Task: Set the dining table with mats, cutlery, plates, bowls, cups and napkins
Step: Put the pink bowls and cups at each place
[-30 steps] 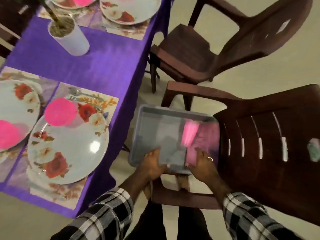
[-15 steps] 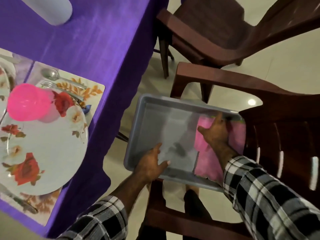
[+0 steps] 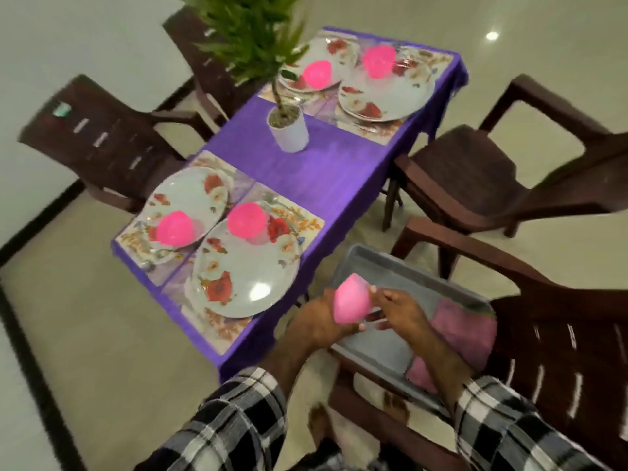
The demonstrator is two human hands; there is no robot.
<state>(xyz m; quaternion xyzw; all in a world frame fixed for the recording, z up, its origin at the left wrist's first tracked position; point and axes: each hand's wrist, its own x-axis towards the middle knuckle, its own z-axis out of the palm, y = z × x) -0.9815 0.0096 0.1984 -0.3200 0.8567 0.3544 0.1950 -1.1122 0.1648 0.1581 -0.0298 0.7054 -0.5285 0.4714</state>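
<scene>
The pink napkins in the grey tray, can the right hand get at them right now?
Probably not at once: the right hand and left hand both grip a pink cup. The napkins lie uncovered in the tray.

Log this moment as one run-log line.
step: napkin pickup | left hand: holds pink napkin | right hand: pinches same napkin | grey tray: on chair, more pink cloth inside

A table covered with a purple cloth [image 3: 326,171] carries four floral mats, two at the near end [image 3: 299,219] and two at the far end [image 3: 390,125]; each mat bears a white plate with red flowers, such as the nearest [image 3: 244,287], and cutlery [image 3: 272,198] lies on the near right mat beside its plate. A white pot [image 3: 289,130] holding a green plant stands on the bare cloth between the two pairs; brown chairs [image 3: 475,178] stand on the pale floor [image 3: 85,317] around the table.
</scene>
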